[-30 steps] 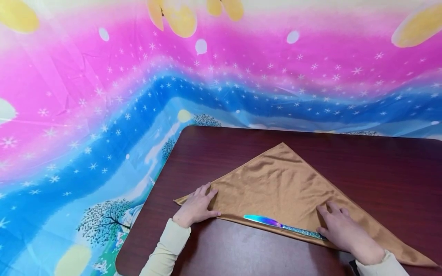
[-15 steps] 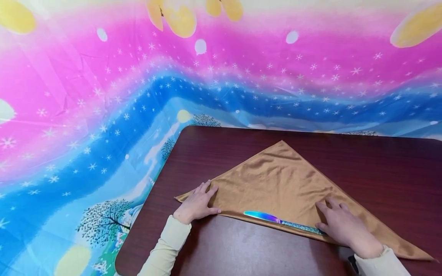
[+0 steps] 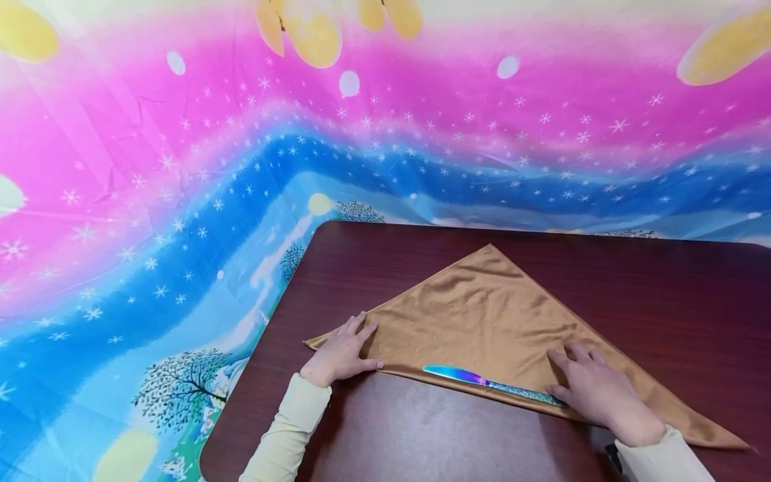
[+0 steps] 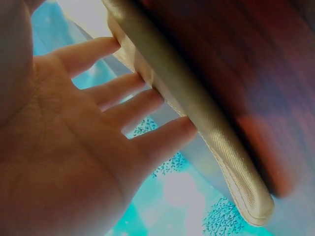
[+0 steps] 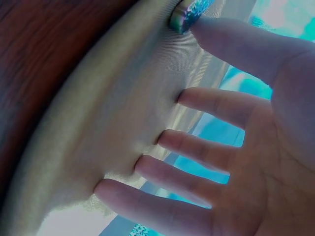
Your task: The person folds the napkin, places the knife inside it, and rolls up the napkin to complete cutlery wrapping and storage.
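Observation:
A golden-brown satiny cloth napkin (image 3: 476, 314), folded into a triangle, lies with its point away from me and its long fold nearest me. Along that fold rests a rainbow-coloured table knife (image 3: 454, 373), blade to the left, with a patterned handle. My left hand (image 3: 340, 351) rests on the napkin near its left corner, fingers spread; in the left wrist view its fingertips (image 4: 189, 129) touch the cloth. On the right part, my right hand (image 3: 599, 388) presses down with spread fingers. Its thumb lies at the end of the knife handle (image 5: 184, 17) in the right wrist view.
A dark red-brown wooden table (image 3: 680, 301) with rounded corners bears the napkin. Behind and to the left hangs a printed backdrop cloth (image 3: 409, 100) in pink and blue, with snowflakes and trees. Bare tabletop shows on both sides of the napkin.
The napkin, with the knife on it, has slid slightly away from me and a little to the left. Both hands have moved along with it.

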Tool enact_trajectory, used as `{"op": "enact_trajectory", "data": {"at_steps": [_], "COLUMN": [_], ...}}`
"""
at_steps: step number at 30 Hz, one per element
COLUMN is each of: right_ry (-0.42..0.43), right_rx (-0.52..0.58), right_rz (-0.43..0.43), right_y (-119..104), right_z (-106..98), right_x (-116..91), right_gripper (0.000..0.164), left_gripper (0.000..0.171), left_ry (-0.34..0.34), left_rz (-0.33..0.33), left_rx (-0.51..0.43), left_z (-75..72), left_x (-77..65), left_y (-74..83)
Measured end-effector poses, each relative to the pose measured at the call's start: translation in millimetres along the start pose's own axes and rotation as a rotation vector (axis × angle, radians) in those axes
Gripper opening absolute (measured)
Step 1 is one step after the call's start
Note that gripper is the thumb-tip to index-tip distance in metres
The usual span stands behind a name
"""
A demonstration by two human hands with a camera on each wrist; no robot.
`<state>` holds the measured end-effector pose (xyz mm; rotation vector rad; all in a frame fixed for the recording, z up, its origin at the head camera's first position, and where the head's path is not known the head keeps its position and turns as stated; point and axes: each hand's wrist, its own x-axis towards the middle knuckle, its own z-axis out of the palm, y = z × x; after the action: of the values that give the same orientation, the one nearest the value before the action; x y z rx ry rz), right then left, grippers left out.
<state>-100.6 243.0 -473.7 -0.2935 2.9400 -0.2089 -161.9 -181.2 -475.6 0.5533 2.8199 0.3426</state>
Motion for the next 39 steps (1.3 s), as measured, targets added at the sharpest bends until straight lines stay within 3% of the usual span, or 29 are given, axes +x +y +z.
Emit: {"op": "enact_trajectory", "data": {"at_steps": [23,33,39], "right_ry": [-0.025,0.003,-0.023], "right_rx": [-0.025,0.021,0.043], "right_rz": [0.013,0.012,0.035], "right_y": [-2,0,4], "right_z": [-1,1,2], "right_x": [3,3,3], "right_gripper": [0.063,0.064,0.073], "left_gripper": [0.078,0.076,0.072], "left_ry": [0.02,0.033,0.056], "left_rz": [0.006,-0.001,-0.033], "left_rx": [0.006,-0.007,0.001], "left_z": [0.0,-1.4,0.2], "left_x": [2.1,2.3,-3.1], "left_y": [-7.5,-9.5,-13.8]}}
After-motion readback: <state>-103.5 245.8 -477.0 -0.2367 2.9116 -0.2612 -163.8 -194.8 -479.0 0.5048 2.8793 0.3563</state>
